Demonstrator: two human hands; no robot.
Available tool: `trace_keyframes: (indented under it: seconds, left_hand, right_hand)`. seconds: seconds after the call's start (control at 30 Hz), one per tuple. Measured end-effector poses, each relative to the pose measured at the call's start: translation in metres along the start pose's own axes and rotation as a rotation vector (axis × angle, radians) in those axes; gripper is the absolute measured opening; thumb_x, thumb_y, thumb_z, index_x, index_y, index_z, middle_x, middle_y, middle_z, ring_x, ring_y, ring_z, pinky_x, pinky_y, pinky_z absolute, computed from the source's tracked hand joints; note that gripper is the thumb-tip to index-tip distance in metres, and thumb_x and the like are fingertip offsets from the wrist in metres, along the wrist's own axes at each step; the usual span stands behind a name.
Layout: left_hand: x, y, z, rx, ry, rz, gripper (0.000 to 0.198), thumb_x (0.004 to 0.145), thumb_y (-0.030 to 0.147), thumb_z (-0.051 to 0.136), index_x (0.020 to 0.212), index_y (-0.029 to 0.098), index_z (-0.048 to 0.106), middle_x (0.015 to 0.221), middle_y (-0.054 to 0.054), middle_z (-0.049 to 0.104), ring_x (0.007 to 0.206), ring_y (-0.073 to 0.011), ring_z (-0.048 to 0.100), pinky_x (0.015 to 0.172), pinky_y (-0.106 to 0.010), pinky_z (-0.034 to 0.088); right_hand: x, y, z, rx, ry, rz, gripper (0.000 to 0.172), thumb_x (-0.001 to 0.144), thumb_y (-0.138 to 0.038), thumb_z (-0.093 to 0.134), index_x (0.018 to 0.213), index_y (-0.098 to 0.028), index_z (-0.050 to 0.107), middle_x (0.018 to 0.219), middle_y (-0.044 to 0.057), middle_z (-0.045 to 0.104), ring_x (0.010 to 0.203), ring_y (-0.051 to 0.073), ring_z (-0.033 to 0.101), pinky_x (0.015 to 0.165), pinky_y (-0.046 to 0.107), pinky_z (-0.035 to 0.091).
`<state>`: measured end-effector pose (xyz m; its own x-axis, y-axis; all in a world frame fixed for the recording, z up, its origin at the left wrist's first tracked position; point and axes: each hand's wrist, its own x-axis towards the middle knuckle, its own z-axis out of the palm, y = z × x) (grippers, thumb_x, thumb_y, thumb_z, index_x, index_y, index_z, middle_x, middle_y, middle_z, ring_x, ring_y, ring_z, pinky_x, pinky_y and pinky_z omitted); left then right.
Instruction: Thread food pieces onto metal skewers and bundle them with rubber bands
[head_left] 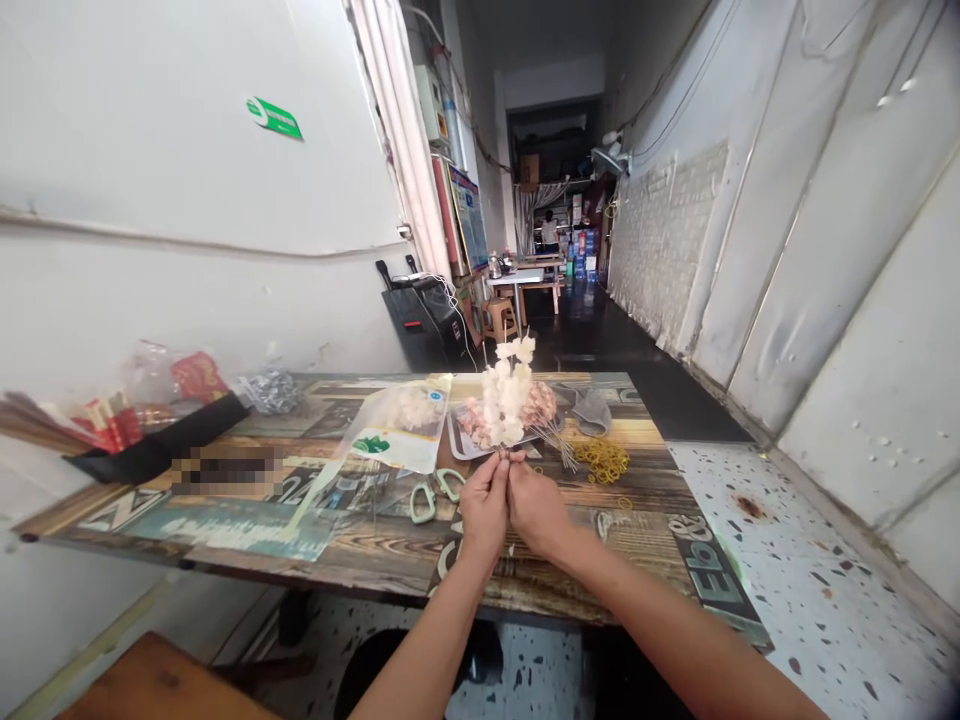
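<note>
My left hand [484, 503] and my right hand [534, 503] meet over the table, fingers pinched together on the stem end of an upright bunch of white artificial flowers [508, 392]. Something small and dark, like a band, sits at the stems between the fingertips. Behind the bunch a tray [459, 438] holds pinkish flowers [541, 404]. A pile of yellow rubber bands [601, 459] lies just right of my hands. Green-handled scissors [433, 494] lie left of my left hand.
A clear plastic bag with a green logo [390, 432] lies on the patterned table [660, 515]. A black tray of red packets and sticks [120, 440] sits far left. A grey cloth [592, 409] lies behind the bands. A corridor with furniture and a distant person runs ahead.
</note>
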<state>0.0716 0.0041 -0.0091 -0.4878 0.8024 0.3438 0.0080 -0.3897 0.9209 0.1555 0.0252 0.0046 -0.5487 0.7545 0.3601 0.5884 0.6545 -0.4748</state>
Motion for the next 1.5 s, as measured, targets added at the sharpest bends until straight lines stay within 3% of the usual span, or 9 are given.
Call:
trace_keyframes:
  seconds: [0.13, 0.27, 0.4, 0.8, 1.03, 1.17, 1.3, 1.4, 1.5]
  left_hand:
    - [-0.005, 0.009, -0.002, 0.009, -0.068, -0.01, 0.032, 0.075, 0.039, 0.061, 0.094, 0.015, 0.071, 0.096, -0.008, 0.069, 0.091, -0.0199, 0.061, 0.087, -0.028, 0.044]
    - [-0.012, -0.008, -0.011, 0.023, -0.07, -0.057, 0.031, 0.075, 0.039, 0.061, 0.094, 0.017, 0.071, 0.097, -0.008, 0.069, 0.091, -0.0211, 0.061, 0.086, -0.029, 0.045]
    - [-0.017, -0.02, -0.016, 0.115, -0.093, -0.047, 0.03, 0.079, 0.039, 0.057, 0.094, 0.018, 0.071, 0.1, -0.009, 0.068, 0.096, -0.0218, 0.06, 0.091, -0.031, 0.042]
    - [-0.013, -0.001, -0.004, 0.245, -0.1, 0.062, 0.026, 0.083, 0.038, 0.051, 0.092, 0.018, 0.066, 0.095, -0.009, 0.068, 0.092, -0.0214, 0.061, 0.086, -0.031, 0.043]
    - [-0.011, -0.015, -0.008, 0.09, -0.037, -0.036, 0.023, 0.08, 0.039, 0.055, 0.084, 0.017, 0.061, 0.088, -0.008, 0.069, 0.085, -0.0194, 0.063, 0.084, -0.031, 0.045]
    - [-0.005, -0.007, -0.01, -0.183, 0.025, -0.162, 0.024, 0.075, 0.04, 0.061, 0.082, 0.017, 0.053, 0.075, -0.003, 0.066, 0.067, -0.0144, 0.062, 0.068, -0.027, 0.048]
    - [0.006, 0.021, -0.036, -0.377, 0.11, -0.121, 0.025, 0.072, 0.035, 0.066, 0.073, 0.017, 0.048, 0.062, 0.005, 0.056, 0.05, -0.0052, 0.047, 0.055, -0.019, 0.043]
    - [0.01, 0.05, -0.078, -0.361, 0.219, 0.026, 0.025, 0.074, 0.034, 0.065, 0.07, 0.018, 0.045, 0.058, 0.006, 0.049, 0.043, -0.0025, 0.033, 0.042, -0.014, 0.028]
    - [0.004, 0.073, -0.125, -0.255, 0.361, 0.143, 0.023, 0.077, 0.034, 0.062, 0.071, 0.017, 0.047, 0.058, 0.006, 0.048, 0.043, -0.0025, 0.029, 0.041, -0.015, 0.025]
  right_hand:
    - [-0.003, -0.006, -0.019, -0.117, -0.141, -0.005, 0.035, 0.089, -0.014, 0.027, 0.11, -0.006, 0.054, 0.103, 0.02, 0.062, 0.087, 0.024, 0.063, 0.074, 0.034, 0.047]
    - [-0.006, 0.006, -0.011, -0.084, -0.225, -0.048, 0.035, 0.084, -0.008, 0.032, 0.111, -0.005, 0.055, 0.104, 0.02, 0.062, 0.09, 0.025, 0.062, 0.078, 0.035, 0.046]
    - [-0.009, 0.019, 0.005, -0.011, -0.203, -0.104, 0.036, 0.085, -0.008, 0.03, 0.109, -0.003, 0.056, 0.105, 0.02, 0.062, 0.095, 0.024, 0.06, 0.082, 0.032, 0.045]
    - [-0.007, 0.021, 0.015, 0.116, -0.074, -0.12, 0.032, 0.088, -0.014, 0.031, 0.097, -0.008, 0.06, 0.094, 0.016, 0.066, 0.085, 0.02, 0.061, 0.075, 0.027, 0.043]
    - [-0.008, 0.026, 0.02, 0.051, -0.085, -0.063, 0.03, 0.09, -0.021, 0.034, 0.093, -0.013, 0.063, 0.092, 0.013, 0.068, 0.08, 0.02, 0.063, 0.068, 0.026, 0.04]
    - [-0.012, 0.022, 0.017, -0.008, -0.095, -0.088, 0.026, 0.087, -0.026, 0.042, 0.085, -0.016, 0.066, 0.088, 0.011, 0.07, 0.077, 0.021, 0.063, 0.063, 0.026, 0.037]
    - [-0.02, 0.019, 0.017, 0.03, -0.208, -0.19, 0.026, 0.085, -0.025, 0.045, 0.07, -0.017, 0.066, 0.071, 0.007, 0.068, 0.062, 0.017, 0.058, 0.055, 0.025, 0.032]
    - [-0.019, 0.011, 0.014, 0.165, -0.275, -0.265, 0.027, 0.086, -0.027, 0.045, 0.071, -0.018, 0.065, 0.067, 0.003, 0.065, 0.059, 0.014, 0.054, 0.054, 0.023, 0.031]
    - [-0.004, -0.012, 0.012, 0.211, -0.269, -0.342, 0.028, 0.088, -0.028, 0.043, 0.074, -0.017, 0.065, 0.069, 0.003, 0.064, 0.063, 0.013, 0.054, 0.059, 0.022, 0.033]
